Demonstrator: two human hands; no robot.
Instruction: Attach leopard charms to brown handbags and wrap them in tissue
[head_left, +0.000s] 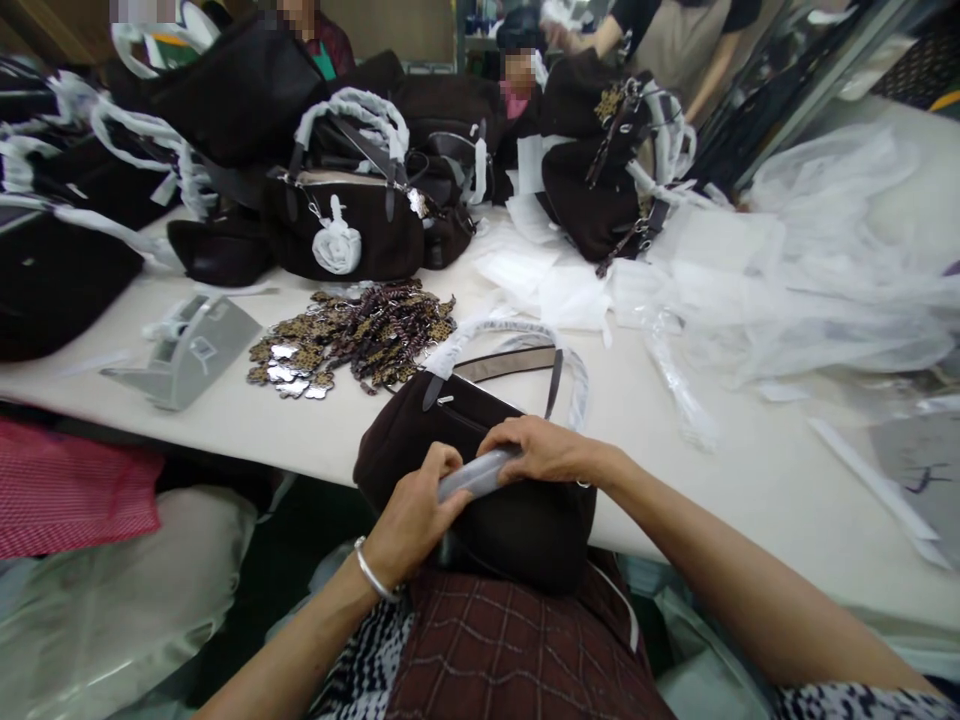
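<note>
A dark brown handbag [405, 430] rests at the table's front edge, against my apron. Its handles [577, 385] are wrapped in white paper or film. Over the bag's front, my left hand [420, 510] and my right hand [540, 450] grip the two ends of a whitish, translucent rolled strip [480, 474], which looks like plastic or wrapping. Fingers and thumbs of both hands are closed on it. What the strip is exactly I cannot make out. Beyond the bag lies a pile of brown and gold charms [352, 335] with braided straps and some silvery flower-shaped pieces.
Several wrapped-handle handbags [345, 225] stand along the back. A grey folded holder [191, 350] sits at left on the white table [300, 440]. White sheets [555, 275] and clear plastic [832, 260] spread across the right. Other people [675, 50] are at the far side.
</note>
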